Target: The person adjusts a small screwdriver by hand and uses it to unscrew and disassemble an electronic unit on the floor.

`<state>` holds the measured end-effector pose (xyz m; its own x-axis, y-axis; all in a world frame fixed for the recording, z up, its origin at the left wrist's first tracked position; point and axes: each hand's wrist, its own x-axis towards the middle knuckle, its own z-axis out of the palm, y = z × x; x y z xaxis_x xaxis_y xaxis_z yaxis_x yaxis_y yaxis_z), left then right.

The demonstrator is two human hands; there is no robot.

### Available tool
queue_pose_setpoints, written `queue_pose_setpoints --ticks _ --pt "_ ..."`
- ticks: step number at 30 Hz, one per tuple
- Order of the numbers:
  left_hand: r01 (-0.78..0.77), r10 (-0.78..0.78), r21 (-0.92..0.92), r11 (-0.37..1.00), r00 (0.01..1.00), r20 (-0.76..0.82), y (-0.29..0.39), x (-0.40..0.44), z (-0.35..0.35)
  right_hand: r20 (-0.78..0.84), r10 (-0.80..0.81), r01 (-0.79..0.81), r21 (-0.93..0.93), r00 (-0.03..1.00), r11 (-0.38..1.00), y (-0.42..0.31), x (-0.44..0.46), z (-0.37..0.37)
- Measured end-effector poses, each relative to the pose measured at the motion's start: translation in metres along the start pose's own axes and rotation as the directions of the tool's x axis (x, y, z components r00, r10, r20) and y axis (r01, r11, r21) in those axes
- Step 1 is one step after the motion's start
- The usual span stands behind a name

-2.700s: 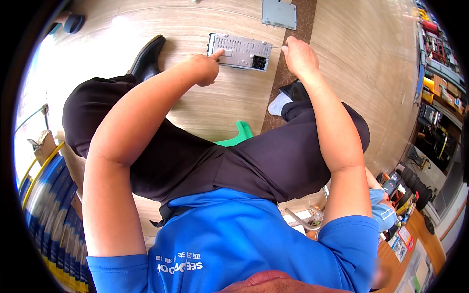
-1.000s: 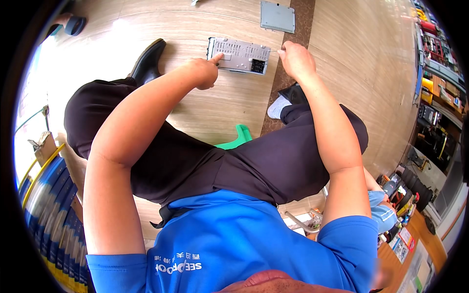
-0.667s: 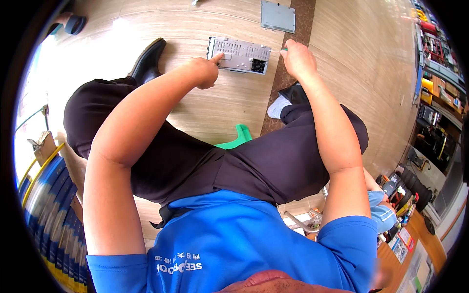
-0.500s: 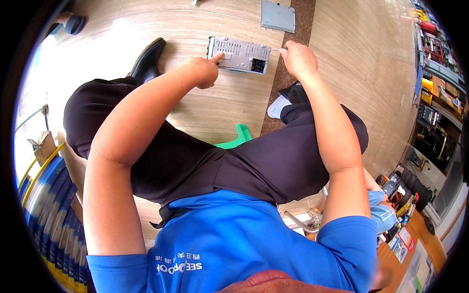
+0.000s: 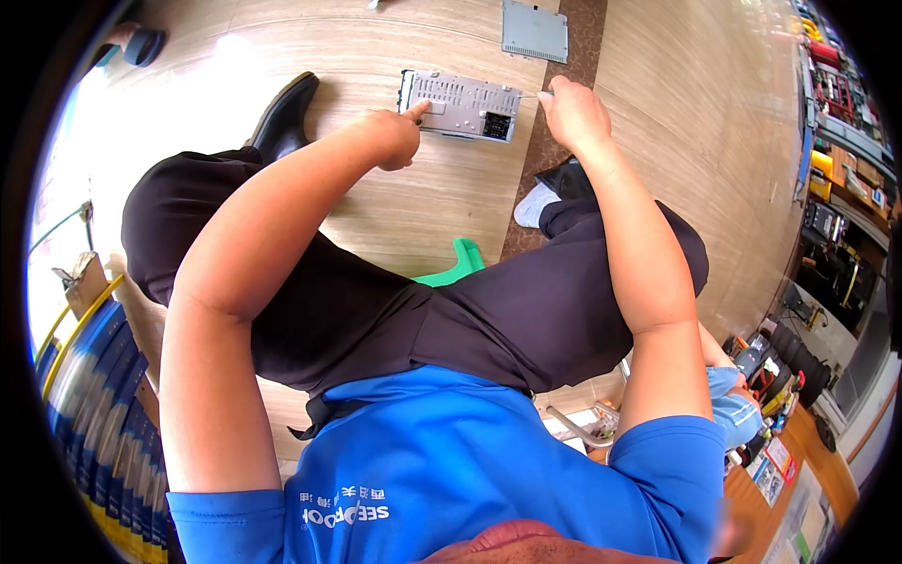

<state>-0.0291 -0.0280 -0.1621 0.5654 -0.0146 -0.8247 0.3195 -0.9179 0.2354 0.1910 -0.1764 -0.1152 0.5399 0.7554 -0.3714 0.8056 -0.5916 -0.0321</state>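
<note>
A silver metal car stereo [image 5: 460, 105], slotted and with a black connector block at its near right corner, lies on the floor in front of me. My left hand [image 5: 393, 137] is at its left part, the index finger pressed on the top face and the other fingers bent and partly hidden. On the other side, my right hand [image 5: 575, 111] is closed around a screwdriver [image 5: 532, 97]. Its thin shaft points left to the right end of the stereo; whether the tip touches a screw is too small to tell. A flat grey metal cover [image 5: 535, 31] lies beyond.
A green plastic piece [image 5: 460, 265], probably a stool edge, shows between my legs. A dark floor strip [image 5: 548, 132] runs beside the stereo. Shelves with tools [image 5: 841, 188] line the right; blue-and-yellow packs [image 5: 99, 404] stand at left. Another person's foot [image 5: 143, 45] is at upper left.
My right hand and the screwdriver have shifted very slightly. The left hand and the car stereo stay in place.
</note>
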Motion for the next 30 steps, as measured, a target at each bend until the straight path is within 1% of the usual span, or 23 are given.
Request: queue_pose_setpoints --ticks 3,7,13,19,21,24,27,30 --pt "-0.003 0.003 -0.007 1.000 1.000 0.001 -0.0002 -0.0002 0.0000 -0.021 -0.012 0.013 0.040 1.000 0.999 0.0006 -0.0012 0.0038" --pt "-0.006 0.006 -0.017 1.000 1.000 0.001 0.0002 -0.0015 -0.0009 -0.032 -0.014 0.015 0.048 0.999 0.999 0.0033 0.0008 0.0052" --pt "-0.001 0.001 -0.018 1.000 1.000 0.001 0.0003 -0.0014 -0.0010 -0.009 -0.031 0.031 0.033 0.999 0.999 0.0028 -0.0002 0.0036" --pt "0.001 -0.001 -0.002 1.000 1.000 -0.004 0.0013 -0.0026 -0.0012 0.033 0.017 -0.017 0.009 0.999 1.000 -0.0013 -0.0018 -0.0010" --pt "0.003 -0.003 -0.002 1.000 1.000 -0.005 0.0010 -0.0023 -0.0006 0.003 0.016 -0.017 0.043 1.000 0.999 -0.0021 -0.0030 -0.0005" --pt "0.004 -0.004 -0.004 1.000 1.000 -0.007 0.0009 -0.0028 -0.0009 -0.032 0.003 -0.003 0.025 0.999 1.000 0.0022 0.0017 0.0065" --pt "0.003 -0.003 -0.007 1.000 1.000 -0.005 0.0003 -0.0022 -0.0005 -0.039 -0.031 0.031 0.021 0.999 0.999 0.0045 0.0008 0.0077" --pt "0.002 -0.002 -0.009 1.000 1.000 -0.005 0.0004 -0.0020 -0.0006 -0.024 -0.016 0.017 0.016 1.000 1.000 0.0024 -0.0006 0.0036"
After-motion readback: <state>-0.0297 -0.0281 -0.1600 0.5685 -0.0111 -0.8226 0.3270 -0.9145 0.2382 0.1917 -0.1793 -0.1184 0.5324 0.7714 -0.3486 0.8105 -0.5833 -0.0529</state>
